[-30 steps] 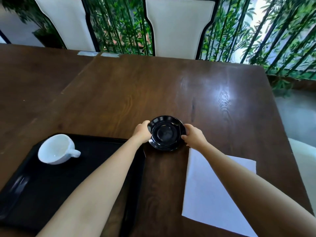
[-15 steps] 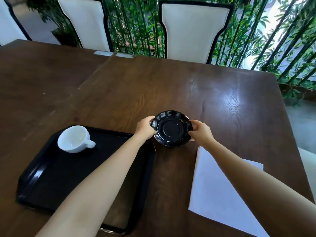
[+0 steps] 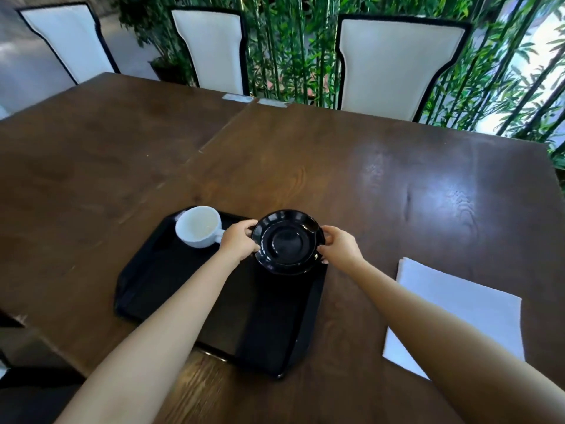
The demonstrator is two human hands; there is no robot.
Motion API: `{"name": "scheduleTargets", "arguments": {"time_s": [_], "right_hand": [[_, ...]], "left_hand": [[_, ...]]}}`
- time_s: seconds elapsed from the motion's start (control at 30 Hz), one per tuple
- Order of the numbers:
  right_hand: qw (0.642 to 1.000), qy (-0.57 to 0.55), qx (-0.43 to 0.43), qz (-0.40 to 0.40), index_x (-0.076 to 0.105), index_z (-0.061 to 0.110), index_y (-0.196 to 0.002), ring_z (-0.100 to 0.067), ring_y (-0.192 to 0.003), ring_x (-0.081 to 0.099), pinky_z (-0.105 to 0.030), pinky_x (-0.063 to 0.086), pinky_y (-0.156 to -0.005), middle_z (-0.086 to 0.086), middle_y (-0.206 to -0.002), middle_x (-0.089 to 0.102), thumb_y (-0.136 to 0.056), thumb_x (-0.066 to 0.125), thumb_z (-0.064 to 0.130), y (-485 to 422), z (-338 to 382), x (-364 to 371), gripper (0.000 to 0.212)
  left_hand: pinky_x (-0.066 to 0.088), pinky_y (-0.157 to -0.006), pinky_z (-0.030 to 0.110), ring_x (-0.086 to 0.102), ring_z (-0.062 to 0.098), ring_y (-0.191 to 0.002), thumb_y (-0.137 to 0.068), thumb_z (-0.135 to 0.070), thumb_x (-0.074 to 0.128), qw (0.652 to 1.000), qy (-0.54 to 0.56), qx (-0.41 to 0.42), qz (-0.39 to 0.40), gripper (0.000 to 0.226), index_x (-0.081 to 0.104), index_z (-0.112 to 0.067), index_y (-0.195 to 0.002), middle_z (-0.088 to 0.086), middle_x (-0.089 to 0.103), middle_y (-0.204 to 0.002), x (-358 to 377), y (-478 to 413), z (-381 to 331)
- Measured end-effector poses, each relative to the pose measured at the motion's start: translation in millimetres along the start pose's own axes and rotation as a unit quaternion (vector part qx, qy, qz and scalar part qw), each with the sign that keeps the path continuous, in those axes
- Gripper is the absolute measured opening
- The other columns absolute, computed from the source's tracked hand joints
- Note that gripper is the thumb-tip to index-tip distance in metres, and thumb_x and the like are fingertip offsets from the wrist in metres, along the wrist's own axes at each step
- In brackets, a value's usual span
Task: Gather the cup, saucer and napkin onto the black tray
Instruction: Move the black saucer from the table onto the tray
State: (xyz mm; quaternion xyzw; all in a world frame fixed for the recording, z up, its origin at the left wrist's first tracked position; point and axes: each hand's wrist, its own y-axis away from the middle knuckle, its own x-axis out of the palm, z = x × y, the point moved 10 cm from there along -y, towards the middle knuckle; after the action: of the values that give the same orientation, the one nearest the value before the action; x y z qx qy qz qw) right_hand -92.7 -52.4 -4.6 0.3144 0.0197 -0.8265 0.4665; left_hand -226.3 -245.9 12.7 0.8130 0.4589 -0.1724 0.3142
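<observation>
A glossy black saucer [image 3: 287,241] with a wavy rim is held over the far right corner of the black tray [image 3: 159,289]. My left hand [image 3: 238,241] grips its left rim and my right hand [image 3: 339,244] grips its right rim. An empty white cup [image 3: 198,226] sits in the tray's far left corner, its handle pointing right toward my left hand. A white napkin [image 3: 455,313] lies flat on the wooden table to the right of the tray, partly covered by my right forearm.
The dark wooden table [image 3: 382,179] stretches away in front. Three white chairs with black frames [image 3: 394,62] stand along its far edge, with green bamboo [image 3: 290,47] behind them. The near table edge runs at lower left.
Both hands have carried the saucer left, from the bare table beside the tray to above the tray's far right corner. The cup and napkin have stayed put.
</observation>
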Motion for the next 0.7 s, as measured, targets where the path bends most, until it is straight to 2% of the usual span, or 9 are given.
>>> {"name": "scheduleTargets", "arguments": {"time_s": [0.07, 0.1, 0.17, 0.23, 0.33, 0.43, 0.7], "right_hand": [[1.0, 0.022, -0.005, 0.013, 0.058, 0.014, -0.118, -0.018, -0.056, 0.063, -0.039, 0.061, -0.067, 0.003, -0.066, 0.061, -0.078, 0.053, -0.002, 5.5, 2.9, 18.0, 0.044], [0.999, 0.031, -0.005, 0.017, 0.057, 0.013, -0.121, -0.022, -0.064, 0.065, -0.04, 0.06, -0.07, 0.001, -0.069, 0.063, -0.078, 0.054, 0.0, 8.5, 3.9, 25.1, 0.045], [0.998, 0.053, 0.0, 0.019, 0.054, 0.012, -0.123, -0.029, -0.081, 0.068, -0.041, 0.058, -0.078, -0.008, -0.09, 0.069, -0.079, 0.055, 0.005, 14.0, 4.1, 36.5, 0.044], [0.996, 0.088, 0.007, 0.02, 0.052, 0.012, -0.125, -0.032, -0.093, 0.066, -0.037, 0.055, -0.083, -0.013, -0.109, 0.067, -0.081, 0.055, 0.008, 18.0, 3.6, 45.3, 0.045], [0.989, 0.146, 0.021, 0.02, 0.047, 0.012, -0.131, -0.034, -0.108, 0.059, -0.036, 0.05, -0.084, -0.014, -0.121, 0.061, -0.082, 0.055, 0.01, 20.8, 3.4, 53.9, 0.049], [0.981, 0.192, 0.022, 0.015, 0.049, 0.01, -0.125, -0.036, -0.108, 0.058, -0.039, 0.051, -0.083, -0.015, -0.119, 0.061, -0.083, 0.051, 0.009, 22.1, 7.1, 58.1, 0.043], [0.965, 0.258, 0.041, 0.003, 0.051, 0.004, -0.114, -0.038, -0.099, 0.06, -0.036, 0.046, -0.07, -0.018, -0.109, 0.063, -0.082, 0.045, 0.004, 20.6, 8.1, 62.8, 0.033]], "left_hand": [[0.055, -0.087, 0.045, 0.06, 0.028, -0.1, -0.072, 0.014, 0.062, 1.0, 0.005, -0.005, -0.004, 0.07, 0.049, -0.014, -0.134, 0.014, 0.06, -0.119, -8.1, 2.4, 16.5], [0.054, -0.088, 0.045, 0.06, 0.029, -0.102, -0.071, 0.014, 0.062, 1.0, 0.005, -0.007, -0.006, 0.07, 0.049, -0.014, -0.134, 0.015, 0.059, -0.12, -11.3, 3.3, 23.9], [0.055, -0.087, 0.042, 0.06, 0.028, -0.102, -0.072, 0.013, 0.062, 1.0, 0.008, -0.015, -0.01, 0.068, 0.05, -0.014, -0.133, 0.014, 0.058, -0.121, -15.1, 5.1, 37.3], [0.054, -0.087, 0.041, 0.06, 0.029, -0.105, -0.072, 0.012, 0.063, 1.0, 0.009, -0.024, -0.013, 0.067, 0.051, -0.015, -0.132, 0.013, 0.057, -0.124, -16.6, 6.5, 48.4], [0.053, -0.09, 0.042, 0.059, 0.028, -0.11, -0.073, 0.012, 0.062, 0.999, 0.018, -0.034, -0.012, 0.066, 0.051, -0.015, -0.132, 0.012, 0.058, -0.126, -15.5, 5.9, 61.1], [0.053, -0.09, 0.043, 0.062, 0.028, -0.107, -0.072, 0.013, 0.062, 0.999, 0.033, -0.031, -0.013, 0.065, 0.052, -0.012, -0.131, 0.011, 0.063, -0.122, -13.7, 4.4, 67.6], [0.048, -0.077, 0.027, 0.059, 0.015, -0.094, -0.071, 0.011, 0.064, 0.999, 0.029, -0.017, -0.015, 0.062, 0.055, -0.013, -0.127, 0.005, 0.065, -0.115, -9.1, 1.8, 71.2]]}}
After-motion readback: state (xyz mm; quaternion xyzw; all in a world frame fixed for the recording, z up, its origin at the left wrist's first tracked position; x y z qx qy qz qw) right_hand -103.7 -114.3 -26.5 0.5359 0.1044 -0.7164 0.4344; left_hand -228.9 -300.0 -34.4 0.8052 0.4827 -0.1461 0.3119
